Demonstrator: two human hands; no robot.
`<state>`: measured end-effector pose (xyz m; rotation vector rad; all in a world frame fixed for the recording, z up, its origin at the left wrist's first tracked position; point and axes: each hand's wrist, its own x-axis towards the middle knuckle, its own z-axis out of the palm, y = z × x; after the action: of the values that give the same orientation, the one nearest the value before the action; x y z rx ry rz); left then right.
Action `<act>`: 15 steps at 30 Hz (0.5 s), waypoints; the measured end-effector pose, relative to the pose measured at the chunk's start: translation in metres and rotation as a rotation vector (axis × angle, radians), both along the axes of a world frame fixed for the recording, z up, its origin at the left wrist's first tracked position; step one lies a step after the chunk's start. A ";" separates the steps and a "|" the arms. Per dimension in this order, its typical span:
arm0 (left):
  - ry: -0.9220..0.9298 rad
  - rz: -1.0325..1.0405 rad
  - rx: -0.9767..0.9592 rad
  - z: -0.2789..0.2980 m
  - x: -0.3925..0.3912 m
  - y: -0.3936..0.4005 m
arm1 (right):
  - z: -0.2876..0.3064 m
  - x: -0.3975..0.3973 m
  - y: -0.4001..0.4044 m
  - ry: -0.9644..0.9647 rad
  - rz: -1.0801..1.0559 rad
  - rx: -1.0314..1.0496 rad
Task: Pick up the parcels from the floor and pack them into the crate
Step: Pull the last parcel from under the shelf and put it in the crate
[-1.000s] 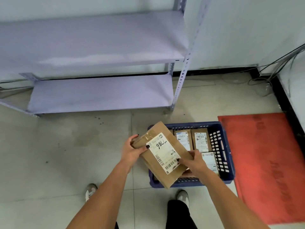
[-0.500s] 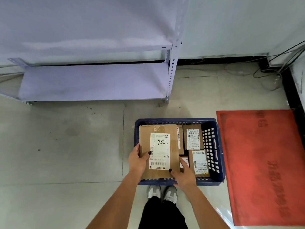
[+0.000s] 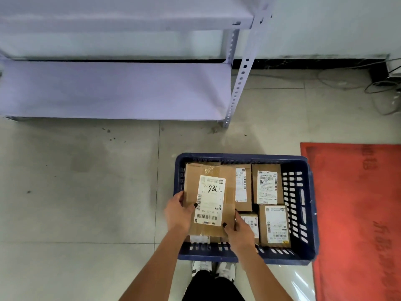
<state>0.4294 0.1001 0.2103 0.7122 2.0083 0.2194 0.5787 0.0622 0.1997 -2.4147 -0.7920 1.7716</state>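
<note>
A white shipping label (image 3: 209,199) on the large brown parcel (image 3: 193,183) at the crate's (image 3: 308,213) left side bears handwritten black marks reading "98LL" (as seen from here) — barcodes sit below. Smaller parcels' labels and the red mat's (image 3: 358,213) printed characters are too blurred to read.

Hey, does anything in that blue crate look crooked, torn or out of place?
Nothing stands out. The large parcel, held by both hands, sits square in the crate; the smaller parcels lie flat beside it, undamaged.
</note>
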 end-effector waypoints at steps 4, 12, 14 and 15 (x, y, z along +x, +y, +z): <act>0.047 -0.053 -0.003 -0.041 -0.007 0.005 | -0.037 -0.005 0.012 -0.002 0.014 -0.005; 0.085 -0.048 0.042 -0.093 -0.015 0.007 | -0.082 -0.017 0.020 0.015 -0.044 0.052; 0.104 -0.061 0.061 -0.098 -0.014 0.006 | -0.087 -0.021 0.021 0.005 -0.081 0.057; 0.121 -0.065 0.077 -0.100 -0.012 0.004 | -0.089 -0.023 0.020 0.000 -0.103 0.056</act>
<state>0.4170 0.1041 0.1102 0.8562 2.0966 0.2200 0.5558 0.0822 0.1103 -2.3737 -0.6945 1.6897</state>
